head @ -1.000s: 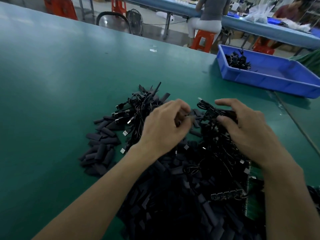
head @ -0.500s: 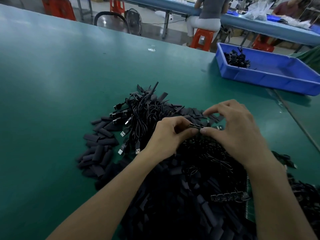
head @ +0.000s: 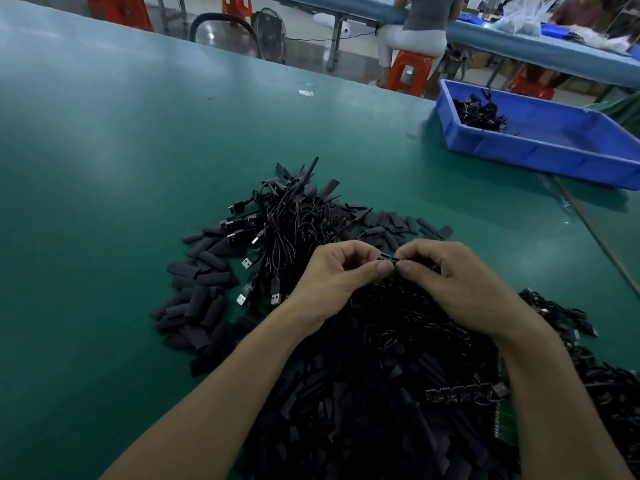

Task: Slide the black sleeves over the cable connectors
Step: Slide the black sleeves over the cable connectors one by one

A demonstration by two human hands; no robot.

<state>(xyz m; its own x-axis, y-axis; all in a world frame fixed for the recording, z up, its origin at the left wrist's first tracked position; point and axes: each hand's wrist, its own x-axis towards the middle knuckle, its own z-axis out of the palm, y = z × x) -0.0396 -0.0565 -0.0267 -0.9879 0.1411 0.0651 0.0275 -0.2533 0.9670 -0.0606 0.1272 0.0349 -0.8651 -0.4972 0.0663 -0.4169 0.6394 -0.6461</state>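
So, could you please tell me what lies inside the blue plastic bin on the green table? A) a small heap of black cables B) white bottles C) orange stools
A: a small heap of black cables lies in the far corner of the blue plastic bin.

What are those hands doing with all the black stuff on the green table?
A person's left hand and right hand pinch one small connector between them, above a heap of black sleeves and cables on the green table. Whether a sleeve is on it yet is too small to tell. A blue tray holds a few more.
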